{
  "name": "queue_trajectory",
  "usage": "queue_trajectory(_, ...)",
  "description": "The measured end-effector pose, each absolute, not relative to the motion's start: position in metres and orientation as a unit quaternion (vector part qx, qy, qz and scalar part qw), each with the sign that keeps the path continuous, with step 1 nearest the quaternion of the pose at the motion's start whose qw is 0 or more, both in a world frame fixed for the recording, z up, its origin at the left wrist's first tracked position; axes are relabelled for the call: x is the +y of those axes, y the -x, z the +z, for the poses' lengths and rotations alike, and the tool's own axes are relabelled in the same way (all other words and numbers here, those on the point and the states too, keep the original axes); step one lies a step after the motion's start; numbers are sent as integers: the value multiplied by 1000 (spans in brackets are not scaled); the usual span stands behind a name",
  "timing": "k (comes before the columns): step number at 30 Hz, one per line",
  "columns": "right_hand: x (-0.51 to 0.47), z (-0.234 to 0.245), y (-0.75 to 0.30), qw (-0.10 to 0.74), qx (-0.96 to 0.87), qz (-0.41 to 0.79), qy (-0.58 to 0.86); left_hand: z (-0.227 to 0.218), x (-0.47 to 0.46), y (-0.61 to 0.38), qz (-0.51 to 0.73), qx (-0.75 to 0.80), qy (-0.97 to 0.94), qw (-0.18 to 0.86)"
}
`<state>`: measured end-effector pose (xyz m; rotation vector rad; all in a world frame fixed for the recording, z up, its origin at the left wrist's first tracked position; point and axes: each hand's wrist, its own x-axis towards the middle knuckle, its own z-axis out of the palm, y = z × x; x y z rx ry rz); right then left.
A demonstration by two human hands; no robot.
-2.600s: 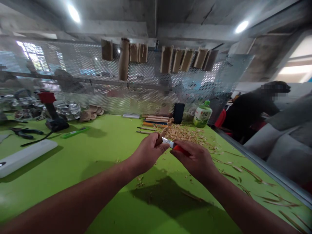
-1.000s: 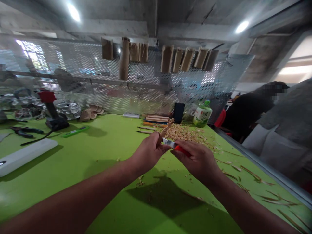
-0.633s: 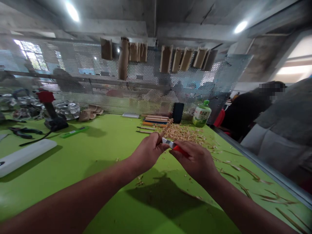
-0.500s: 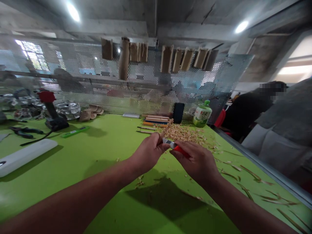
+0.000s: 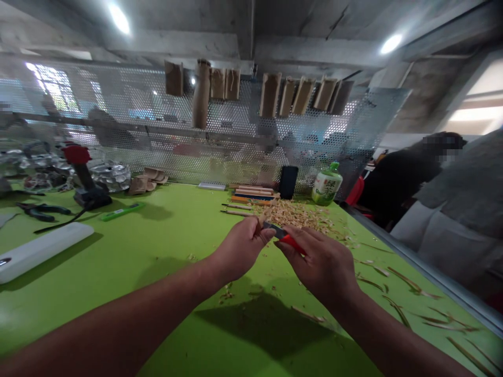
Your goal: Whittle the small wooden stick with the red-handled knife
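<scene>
My left hand (image 5: 242,246) is closed around a small tan piece of wood (image 5: 265,215). Most of that piece is hidden by the fingers, and its exact shape cannot be made out. A knife (image 5: 294,243) with a red handle is gripped in my right hand (image 5: 324,259). Its short grey blade points left and reaches to my left thumb, against or very close to the wood. Both hands are raised above the green table (image 5: 176,324), their shadow falling below. Just behind them lies a heap of pale wood shavings (image 5: 302,213).
Pencils and sticks (image 5: 251,196), a dark phone (image 5: 288,181) and a green bottle (image 5: 327,184) stand along the back. To the left are a power drill (image 5: 84,175), pliers (image 5: 43,211), a green box (image 5: 122,211) and a white case (image 5: 47,251). Thin strips (image 5: 408,280) litter the right.
The knife blade has turned and now looks darker. The wood's tip has dipped slightly toward the table. Both hands keep nearly the same place and grip.
</scene>
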<state>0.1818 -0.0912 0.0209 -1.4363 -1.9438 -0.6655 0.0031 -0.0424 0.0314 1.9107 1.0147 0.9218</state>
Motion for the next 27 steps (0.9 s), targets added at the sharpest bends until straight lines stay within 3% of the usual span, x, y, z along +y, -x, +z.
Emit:
queue_trajectory(12, -83, 24, -188, 353, -761, -106, 534, 36, -40, -2, 379, 364, -727, 442)
queue_trajectory(27, -84, 25, -188, 371, -760, -29, 533, 38, -46, 0, 358, 358, -743, 438)
